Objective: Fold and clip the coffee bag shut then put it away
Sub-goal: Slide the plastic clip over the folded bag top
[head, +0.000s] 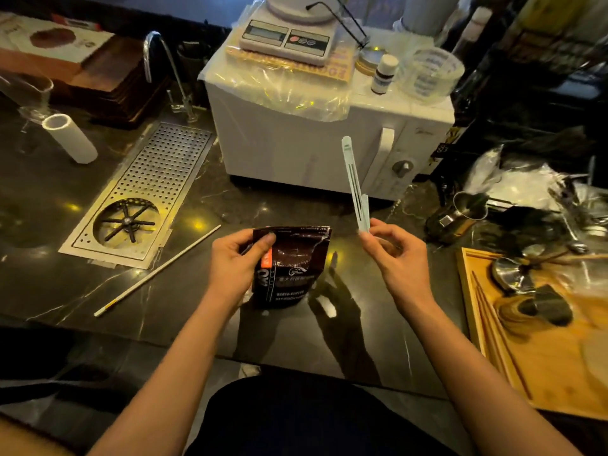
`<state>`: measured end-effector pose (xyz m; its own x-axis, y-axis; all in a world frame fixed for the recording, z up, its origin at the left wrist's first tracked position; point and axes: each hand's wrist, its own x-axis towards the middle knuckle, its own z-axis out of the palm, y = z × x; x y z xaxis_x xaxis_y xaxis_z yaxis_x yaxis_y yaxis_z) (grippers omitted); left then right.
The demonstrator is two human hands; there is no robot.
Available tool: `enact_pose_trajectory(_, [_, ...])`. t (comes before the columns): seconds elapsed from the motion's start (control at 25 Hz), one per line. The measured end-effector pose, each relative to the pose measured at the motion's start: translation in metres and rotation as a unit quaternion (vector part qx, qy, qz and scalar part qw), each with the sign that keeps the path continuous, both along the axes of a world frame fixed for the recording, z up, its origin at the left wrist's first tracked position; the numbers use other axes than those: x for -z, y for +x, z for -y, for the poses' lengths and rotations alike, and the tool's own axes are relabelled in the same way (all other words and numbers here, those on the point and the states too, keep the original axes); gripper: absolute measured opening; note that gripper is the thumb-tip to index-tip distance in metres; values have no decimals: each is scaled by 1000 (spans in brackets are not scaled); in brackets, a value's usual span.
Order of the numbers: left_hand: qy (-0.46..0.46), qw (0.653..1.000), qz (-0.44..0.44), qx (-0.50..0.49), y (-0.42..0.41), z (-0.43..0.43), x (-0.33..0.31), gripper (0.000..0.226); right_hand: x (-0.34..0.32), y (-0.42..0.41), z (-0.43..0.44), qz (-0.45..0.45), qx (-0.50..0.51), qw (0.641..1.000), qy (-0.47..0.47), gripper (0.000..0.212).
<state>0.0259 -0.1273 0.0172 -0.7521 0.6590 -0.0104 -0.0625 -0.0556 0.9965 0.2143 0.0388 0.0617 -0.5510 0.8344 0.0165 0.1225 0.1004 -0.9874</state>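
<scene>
A dark brown coffee bag (291,268) with an orange label and white print stands upright on the black marble counter, its top edge folded flat. My left hand (235,261) grips the bag's upper left corner, thumb on the front. My right hand (391,250) pinches the lower end of a long pale green sealing clip (355,182), which points up and slightly left, held in the air to the right of the bag. The clip's two arms look nearly together.
A white microwave (312,136) with a kitchen scale (286,36) on top stands behind the bag. A perforated metal rinser tray (141,192) and a long white stick (158,269) lie left. A wooden tray (539,340) with metal tools sits right, beside a steel pitcher (460,215).
</scene>
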Motion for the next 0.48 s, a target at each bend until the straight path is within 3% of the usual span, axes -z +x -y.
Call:
enact_pose_trajectory(0.32, [-27, 995, -3, 91, 7, -53, -5, 22, -5, 32, -17, 52, -88, 992, 78, 7])
enact_pose_trajectory(0.48, [-41, 994, -21, 103, 5, -54, -5, 16, 1, 33, -22, 42, -97, 991, 80, 10])
